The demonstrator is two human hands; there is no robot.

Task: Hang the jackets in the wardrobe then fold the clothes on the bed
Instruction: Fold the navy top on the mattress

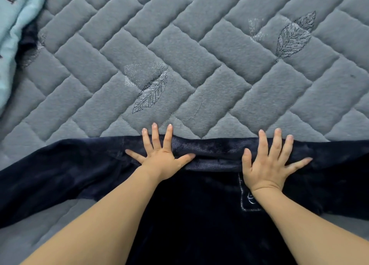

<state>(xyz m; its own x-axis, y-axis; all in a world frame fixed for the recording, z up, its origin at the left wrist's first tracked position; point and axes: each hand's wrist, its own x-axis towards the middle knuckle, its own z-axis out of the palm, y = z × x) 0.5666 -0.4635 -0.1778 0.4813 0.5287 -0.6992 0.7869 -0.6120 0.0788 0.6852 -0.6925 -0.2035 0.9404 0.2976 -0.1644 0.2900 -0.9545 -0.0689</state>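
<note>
While both hands lie flat with fingers spread, they press a dark top onto the bed

The left hand [159, 154] and the right hand [267, 164] grip nothing; their straight, splayed fingers rest on the collar edge of the navy fleece top [199, 214], one to each side of the neck. The top lies spread on the grey quilted bed cover [179, 55], collar pointing away from the person, body running toward them, sleeves stretched out left and right. A stitched patch [247, 200] shows just below the right wrist. Pale blue fabric [14, 35] lies bunched at the far left corner
</note>
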